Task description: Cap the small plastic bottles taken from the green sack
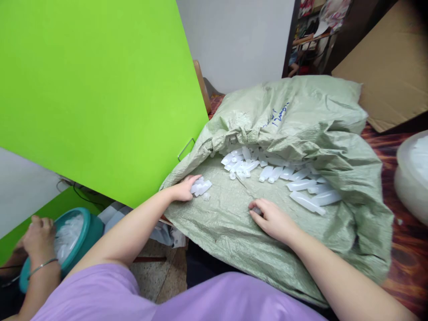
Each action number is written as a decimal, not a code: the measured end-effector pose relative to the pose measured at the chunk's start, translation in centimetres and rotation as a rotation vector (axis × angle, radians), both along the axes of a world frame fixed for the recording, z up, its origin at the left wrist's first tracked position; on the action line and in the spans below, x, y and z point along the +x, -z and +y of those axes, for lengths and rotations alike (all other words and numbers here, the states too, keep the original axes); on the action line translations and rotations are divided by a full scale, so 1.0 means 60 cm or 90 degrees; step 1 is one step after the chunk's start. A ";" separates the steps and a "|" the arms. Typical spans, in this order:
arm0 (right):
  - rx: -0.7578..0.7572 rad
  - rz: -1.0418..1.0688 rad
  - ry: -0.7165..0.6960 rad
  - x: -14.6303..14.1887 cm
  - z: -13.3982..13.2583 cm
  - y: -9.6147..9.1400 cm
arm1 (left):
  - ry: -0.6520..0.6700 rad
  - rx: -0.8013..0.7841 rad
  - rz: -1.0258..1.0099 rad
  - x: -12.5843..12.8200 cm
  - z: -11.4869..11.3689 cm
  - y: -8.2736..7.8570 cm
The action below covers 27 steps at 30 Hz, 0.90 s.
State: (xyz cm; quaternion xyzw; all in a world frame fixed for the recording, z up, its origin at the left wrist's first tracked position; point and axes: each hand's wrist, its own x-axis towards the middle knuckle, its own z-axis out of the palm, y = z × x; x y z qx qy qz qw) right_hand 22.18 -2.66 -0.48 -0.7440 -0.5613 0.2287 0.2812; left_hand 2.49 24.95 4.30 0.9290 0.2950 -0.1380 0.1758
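Both half-curled | left hand: touching tubes | right hand: over sack

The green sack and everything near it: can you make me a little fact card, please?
Sack: green sack, blue writing on it
On it: many whitish plastic pieces
Left hand: touching a small cluster of pieces
Right hand: fingers curled, low over the sack; grip unclear
Far left: teal tub of pieces, a co-worker's hand beside it
Far right: pale tub

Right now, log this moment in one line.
left hand: touching white tubes | right hand: curled over green sack | loose tubes: lying on sack
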 end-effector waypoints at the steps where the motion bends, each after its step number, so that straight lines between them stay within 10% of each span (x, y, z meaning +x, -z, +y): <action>1: 0.000 -0.002 -0.001 0.000 0.000 0.001 | 0.000 0.014 0.003 -0.001 -0.001 0.001; 27: 0.048 0.047 0.075 -0.004 0.003 -0.018 | -0.078 0.195 -0.054 0.040 0.013 0.019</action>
